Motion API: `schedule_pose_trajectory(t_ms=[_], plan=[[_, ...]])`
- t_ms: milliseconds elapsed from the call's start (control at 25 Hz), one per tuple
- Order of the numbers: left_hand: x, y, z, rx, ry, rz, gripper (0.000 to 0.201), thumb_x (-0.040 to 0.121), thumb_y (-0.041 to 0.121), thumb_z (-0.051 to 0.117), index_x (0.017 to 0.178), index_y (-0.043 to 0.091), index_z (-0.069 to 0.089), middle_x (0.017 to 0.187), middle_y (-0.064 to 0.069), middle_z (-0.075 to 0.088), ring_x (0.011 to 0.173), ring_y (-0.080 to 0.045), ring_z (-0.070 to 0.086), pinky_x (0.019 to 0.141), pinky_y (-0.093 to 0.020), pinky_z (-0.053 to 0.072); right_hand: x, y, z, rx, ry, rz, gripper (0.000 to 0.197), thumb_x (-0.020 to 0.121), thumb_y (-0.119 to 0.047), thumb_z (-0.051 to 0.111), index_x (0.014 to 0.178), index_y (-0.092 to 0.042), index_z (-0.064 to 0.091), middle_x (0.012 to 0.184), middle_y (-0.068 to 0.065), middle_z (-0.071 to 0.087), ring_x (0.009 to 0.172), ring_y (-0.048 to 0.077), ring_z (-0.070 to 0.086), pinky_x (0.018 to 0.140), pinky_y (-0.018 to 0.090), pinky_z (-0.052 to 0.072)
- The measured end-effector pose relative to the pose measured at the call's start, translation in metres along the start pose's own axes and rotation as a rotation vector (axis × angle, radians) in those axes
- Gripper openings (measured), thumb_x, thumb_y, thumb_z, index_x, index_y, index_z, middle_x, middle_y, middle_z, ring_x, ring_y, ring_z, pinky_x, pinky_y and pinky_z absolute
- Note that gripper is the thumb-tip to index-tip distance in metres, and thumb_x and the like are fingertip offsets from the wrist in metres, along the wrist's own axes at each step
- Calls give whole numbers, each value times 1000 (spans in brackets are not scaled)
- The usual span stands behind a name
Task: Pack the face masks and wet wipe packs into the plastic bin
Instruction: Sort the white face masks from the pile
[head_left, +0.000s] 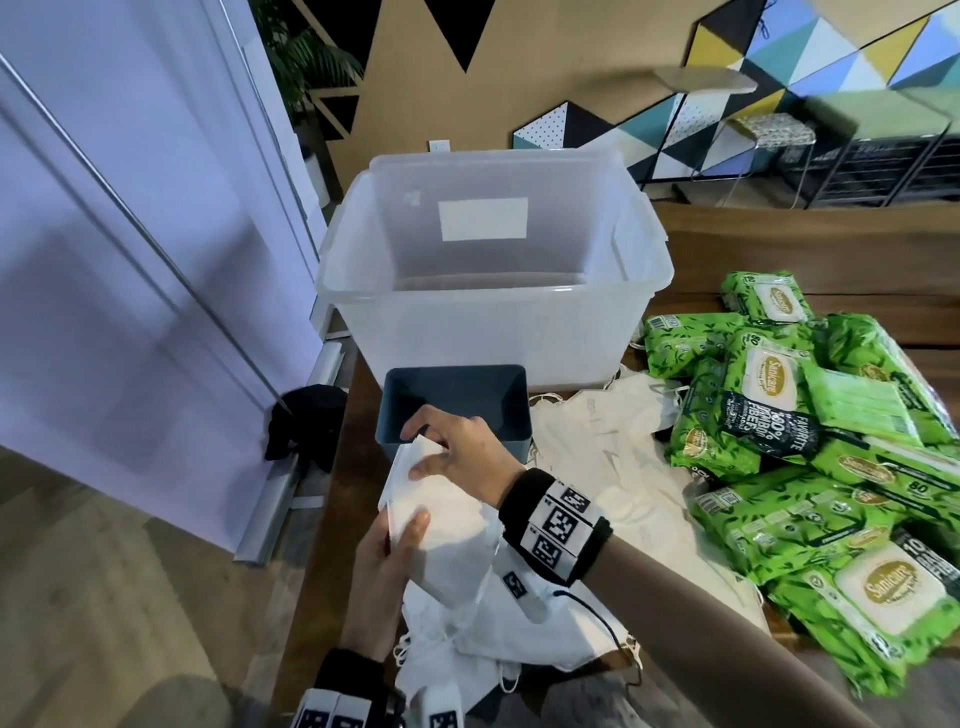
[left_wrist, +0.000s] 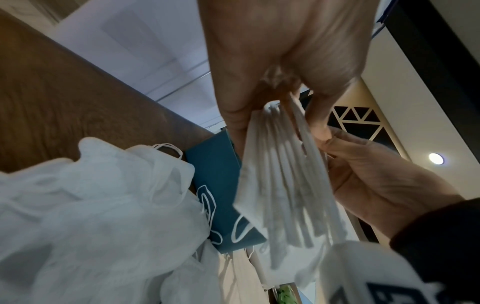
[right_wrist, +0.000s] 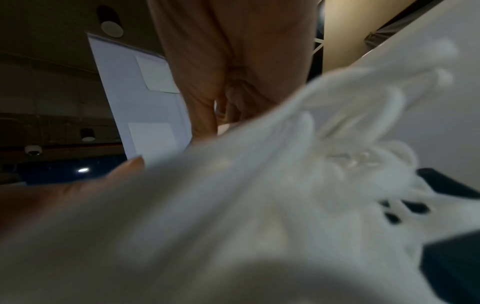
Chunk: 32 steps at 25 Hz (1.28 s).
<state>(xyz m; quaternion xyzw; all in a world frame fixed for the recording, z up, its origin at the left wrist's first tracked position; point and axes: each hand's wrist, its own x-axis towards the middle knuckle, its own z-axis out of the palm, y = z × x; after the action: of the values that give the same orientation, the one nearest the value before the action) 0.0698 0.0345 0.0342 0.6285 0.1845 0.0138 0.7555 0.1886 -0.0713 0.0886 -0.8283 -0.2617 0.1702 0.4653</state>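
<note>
Both hands gripping small stack of face masks (head_left: 436, 525) at lower centre: left hand (head_left: 382, 566) pinching near end, right hand (head_left: 462, 452) squaring far end. Seems still gathering; next needing lift into plastic bin (head_left: 488, 322) upper centre, sitting empty. Small blue box (head_left: 457, 410) empty too. Wet wipe packs (head_left: 810, 467) waiting on desk (head_left: 831, 254), right side.

We see the bin (head_left: 493, 291) at the table's (head_left: 779, 244) far left corner, the small box (head_left: 457, 410) just before it, loose masks (head_left: 613, 457) spread right of the box and nearer us, and the wipe packs (head_left: 810, 447) heaped farther right.
</note>
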Motion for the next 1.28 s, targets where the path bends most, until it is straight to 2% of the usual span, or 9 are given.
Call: schedule_pose_trajectory(t_ms=[240, 320, 440, 560, 680, 800, 1000, 1120, 1280], plan=[[-9, -1, 0, -23, 5, 93, 43, 81, 36, 70, 118, 17, 63, 116, -8, 68, 111, -26, 63, 95, -46, 50, 4, -1, 11, -21, -59, 23, 32, 79, -10, 71, 107, -9, 56, 101, 13, 64, 84, 20, 53, 68, 21, 40], [-8, 0, -5, -69, 10, 70, 52, 75, 54, 70, 115, 21, 66, 117, -8, 68, 111, -23, 63, 89, -40, 53, 3, -6, 3, -42, -49, 4, 30, 76, -10, 73, 103, -6, 61, 95, 8, 66, 84, 16, 57, 68, 18, 39], [-12, 11, -9, -135, -13, -15, 63, 80, 66, 45, 120, 19, 60, 116, 4, 65, 96, 4, 65, 71, -12, 52, -8, -24, -30, 17, 301, -148, 20, 74, -11, 74, 92, -9, 66, 77, -14, 62, 65, -5, 55, 64, 10, 41], [-16, 16, -7, -250, 5, -138, 57, 96, 46, 12, 129, 19, 50, 116, 18, 54, 89, 23, 56, 70, -1, 44, -31, -34, -38, -22, 603, -446, 10, 81, -9, 67, 90, -13, 68, 86, -7, 71, 76, 15, 66, 71, 28, 53], [-9, 10, -12, -309, 50, -146, 65, 88, 64, 32, 126, 18, 57, 114, 2, 66, 100, -6, 64, 84, -29, 48, -58, 6, 16, -364, 490, -776, 16, 87, -5, 60, 98, -9, 71, 102, 6, 72, 96, 22, 68, 78, 37, 55], [-10, 10, -6, -262, 78, -115, 47, 91, 41, 48, 116, 4, 60, 110, -19, 67, 98, -28, 67, 82, -38, 55, -83, 53, 55, -465, 285, -816, 12, 91, -6, 58, 100, -12, 64, 114, 2, 69, 118, 14, 58, 94, 32, 49], [-17, 1, -5, -179, 145, 36, 51, 85, 31, 55, 135, 24, 45, 136, -13, 53, 119, -29, 57, 97, -45, 49, -87, 45, 67, -446, 294, -793, 12, 94, -7, 52, 102, -14, 58, 115, 1, 68, 120, 13, 56, 99, 29, 46], [-16, 5, -12, -4, 195, 191, 57, 96, 24, 43, 138, 58, 25, 154, 20, 22, 139, -11, 31, 112, -44, 30, -82, 35, 76, -426, 284, -784, 14, 91, -9, 59, 104, -12, 60, 117, 4, 67, 122, 16, 54, 102, 30, 43], [-16, 7, -48, 351, 255, 284, 38, 98, 31, 40, 135, 39, 46, 146, 16, 41, 139, -15, 33, 115, -52, 23, -83, 30, 83, -340, 129, -813, 14, 91, -13, 59, 103, -9, 65, 112, 6, 68, 116, 18, 58, 94, 28, 49]])
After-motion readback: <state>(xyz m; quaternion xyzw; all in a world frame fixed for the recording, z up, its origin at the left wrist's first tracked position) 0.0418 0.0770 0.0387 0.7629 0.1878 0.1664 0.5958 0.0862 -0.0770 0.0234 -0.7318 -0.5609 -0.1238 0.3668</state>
